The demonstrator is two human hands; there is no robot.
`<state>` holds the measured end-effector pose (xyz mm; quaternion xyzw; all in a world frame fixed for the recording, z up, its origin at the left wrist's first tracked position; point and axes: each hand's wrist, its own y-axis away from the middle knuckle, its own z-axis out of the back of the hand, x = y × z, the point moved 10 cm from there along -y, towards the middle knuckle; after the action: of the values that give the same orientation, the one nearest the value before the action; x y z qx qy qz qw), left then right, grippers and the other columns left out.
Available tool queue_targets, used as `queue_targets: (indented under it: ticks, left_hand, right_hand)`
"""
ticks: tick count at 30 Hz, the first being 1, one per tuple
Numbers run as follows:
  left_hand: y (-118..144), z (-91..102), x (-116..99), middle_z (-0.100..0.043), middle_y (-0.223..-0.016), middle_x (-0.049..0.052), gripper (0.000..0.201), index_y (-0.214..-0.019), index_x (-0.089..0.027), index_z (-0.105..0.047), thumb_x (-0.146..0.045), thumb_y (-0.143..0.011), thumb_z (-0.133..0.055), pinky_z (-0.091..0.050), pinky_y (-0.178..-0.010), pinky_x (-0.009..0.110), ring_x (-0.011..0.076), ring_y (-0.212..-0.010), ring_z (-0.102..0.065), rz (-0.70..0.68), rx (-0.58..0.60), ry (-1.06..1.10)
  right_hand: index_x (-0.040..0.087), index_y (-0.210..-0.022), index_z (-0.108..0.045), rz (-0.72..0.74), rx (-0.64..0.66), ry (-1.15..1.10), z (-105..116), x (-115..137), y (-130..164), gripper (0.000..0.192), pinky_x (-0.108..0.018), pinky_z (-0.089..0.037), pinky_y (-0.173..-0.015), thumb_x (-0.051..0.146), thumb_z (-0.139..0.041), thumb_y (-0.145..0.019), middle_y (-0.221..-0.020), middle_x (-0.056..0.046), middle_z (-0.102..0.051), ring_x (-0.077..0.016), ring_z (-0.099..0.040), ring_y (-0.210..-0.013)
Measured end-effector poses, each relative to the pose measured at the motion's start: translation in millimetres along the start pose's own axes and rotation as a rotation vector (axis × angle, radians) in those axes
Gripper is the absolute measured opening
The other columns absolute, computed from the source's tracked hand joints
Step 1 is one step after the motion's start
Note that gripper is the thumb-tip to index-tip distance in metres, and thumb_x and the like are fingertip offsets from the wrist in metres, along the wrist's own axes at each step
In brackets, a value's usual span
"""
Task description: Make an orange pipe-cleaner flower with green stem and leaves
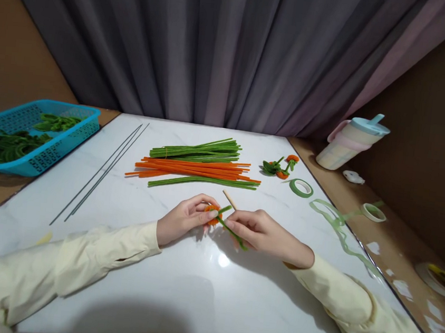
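Note:
My left hand [187,217] pinches a coiled orange pipe cleaner piece [212,213] between thumb and fingers. A green pipe cleaner [235,235] lies across its front, one short end sticking up to the right. On that green strand the thumb and forefinger of my right hand [263,234] are closed. A thin wooden stick [229,199] also juts up and left from my right hand. Both hands are above the middle of the white tabletop [177,294]. Fingers hide part of the coil.
Beyond my hands lie green pipe cleaners [196,150] and orange ones [194,169]. Thin wires [104,172] are on the left, near a blue basket [36,160] of green pieces. Orange-green pieces [282,174], green tape [301,188], a loose pale strip [338,221] and a tumbler [350,143] are right.

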<state>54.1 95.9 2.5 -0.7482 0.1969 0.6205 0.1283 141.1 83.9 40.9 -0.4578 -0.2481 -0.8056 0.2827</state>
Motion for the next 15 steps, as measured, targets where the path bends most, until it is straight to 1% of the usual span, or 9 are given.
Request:
queue_targets:
  ticks: [3, 4, 7, 9, 12, 15]
  left_hand:
    - [2, -1.3, -4, -0.057, -0.077, 0.000, 0.028, -0.094, -0.013, -0.055, -0.033, -0.077, -0.064, -0.039, -0.059, 0.022, 0.0075, -0.058, -0.050, -0.024, 0.010, 0.005]
    - [2, -1.2, -5, -0.057, -0.078, 0.001, 0.028, -0.094, -0.014, -0.055, -0.032, -0.076, -0.065, -0.039, -0.059, 0.022, 0.0074, -0.059, -0.050, -0.031, 0.012, 0.008]
    - [2, -3.2, -4, -0.058, -0.081, 0.001, 0.030, -0.098, -0.014, -0.058, -0.030, -0.074, -0.068, -0.039, -0.062, 0.022, 0.0078, -0.062, -0.050, -0.028, 0.050, 0.061]
    - [1, -8.0, 1, -0.058, -0.082, 0.002, 0.034, -0.101, -0.014, -0.060, -0.033, -0.074, -0.068, -0.038, -0.063, 0.022, 0.0086, -0.064, -0.049, 0.006, 0.109, 0.169]
    - [0, -14.7, 8, -0.059, -0.085, 0.004, 0.039, -0.104, -0.014, -0.061, -0.037, -0.073, -0.068, -0.039, -0.065, 0.023, 0.0109, -0.070, -0.051, 0.073, 0.169, 0.336]
    - [1, -19.2, 11, -0.060, -0.090, 0.005, 0.035, -0.103, -0.016, -0.062, -0.035, -0.074, -0.068, -0.040, -0.071, 0.025, 0.0143, -0.078, -0.054, 0.109, 0.179, 0.393]
  right_hand:
    - [0.013, -0.083, -0.057, -0.028, 0.057, -0.076, -10, -4, 1, 0.030, -0.015, -0.032, -0.040, 0.041, -0.047, -0.087, -0.056, 0.003, -0.057, -0.0029, -0.036, -0.038]
    - [0.013, -0.085, -0.057, -0.033, 0.077, -0.099, -14, -5, 1, 0.030, -0.015, -0.032, -0.039, 0.042, -0.048, -0.086, -0.056, 0.003, -0.058, -0.0025, -0.036, -0.037]
    - [0.013, -0.078, -0.054, -0.051, 0.114, -0.178, -21, -9, 1, 0.031, -0.014, -0.031, -0.036, 0.043, -0.051, -0.084, -0.055, 0.003, -0.057, -0.0016, -0.037, -0.034]
    - [0.014, -0.075, -0.051, -0.075, 0.122, -0.268, -24, -11, 0, 0.032, -0.014, -0.033, -0.034, 0.045, -0.052, -0.083, -0.057, 0.003, -0.058, -0.0019, -0.039, -0.033]
    - [0.014, -0.075, -0.049, -0.077, 0.142, -0.434, -30, -11, -2, 0.033, -0.015, -0.038, -0.034, 0.046, -0.054, -0.081, -0.058, 0.002, -0.060, -0.0039, -0.046, -0.033]
    - [0.014, -0.077, -0.048, -0.047, 0.184, -0.569, -39, -6, -4, 0.031, -0.016, -0.041, -0.034, 0.044, -0.054, -0.082, -0.058, 0.001, -0.061, -0.0053, -0.050, -0.033]
